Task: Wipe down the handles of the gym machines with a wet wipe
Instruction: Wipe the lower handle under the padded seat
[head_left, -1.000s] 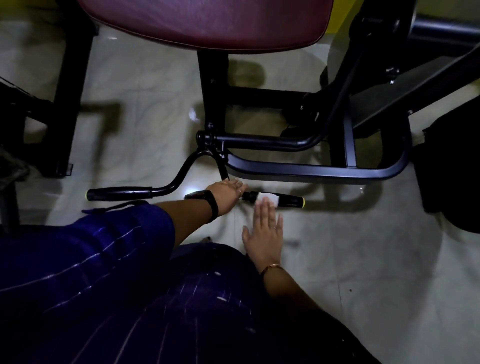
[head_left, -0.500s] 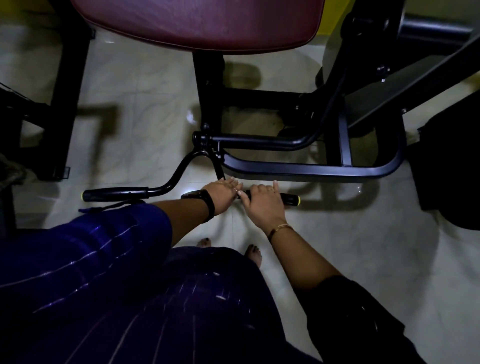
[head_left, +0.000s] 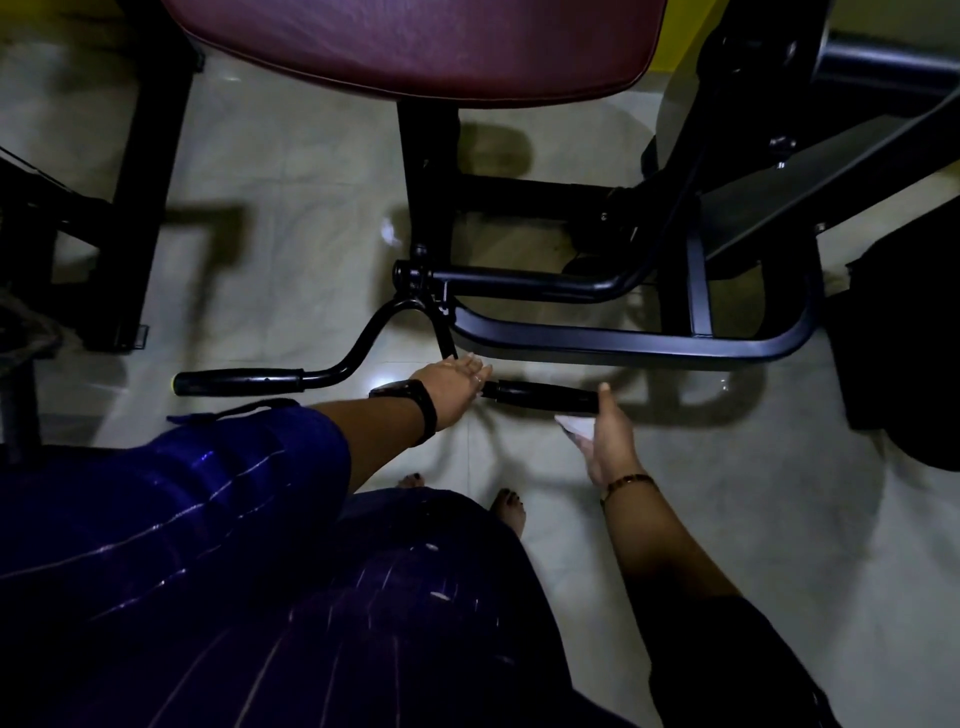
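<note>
Head view. My left hand, fingers straight, rests at the left end of the right handle grip. My right hand carries the wet wipe just beside the grip's right end. I cannot tell whether its fingers pinch it. I judge the wipe limp and light and the grip rigid, so wrap the wipe round mid-grip.

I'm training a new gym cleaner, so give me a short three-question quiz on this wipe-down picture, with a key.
1. What does the right hand hold? A wet wipe, B spray bottle, C nothing.
2. True or false: neither hand touches the left handle.
3. Fill in: the left hand touches the ___ handle.
Key: 1 A; 2 true; 3 right handle.
</note>
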